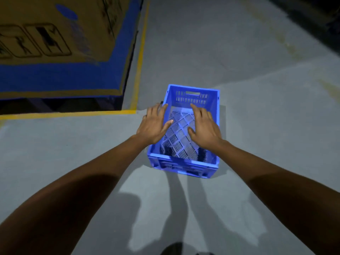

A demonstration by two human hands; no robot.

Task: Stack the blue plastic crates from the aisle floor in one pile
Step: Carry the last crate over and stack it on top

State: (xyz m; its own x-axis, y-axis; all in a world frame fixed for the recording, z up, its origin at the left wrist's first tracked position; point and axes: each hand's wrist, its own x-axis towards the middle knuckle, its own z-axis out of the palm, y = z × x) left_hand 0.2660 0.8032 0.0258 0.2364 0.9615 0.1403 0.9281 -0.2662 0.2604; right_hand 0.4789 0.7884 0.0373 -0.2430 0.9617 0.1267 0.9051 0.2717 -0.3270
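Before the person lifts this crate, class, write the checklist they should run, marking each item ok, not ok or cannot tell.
1. Crate upright on the floor: ok.
2. Crate empty: ok, only its slotted bottom shows.
3. Left hand gripping: not ok, open over the left rim.
4. Right hand gripping: not ok, open above the inside.
5. Where to stack it: cannot tell, no other crate in view.

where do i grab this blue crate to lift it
Probably by the long-side rims of the blue crate, from above, one hand each: it sits upright and open-topped, and the left hand and right hand are open near those sides. The handle slot in its far end wall is another option.
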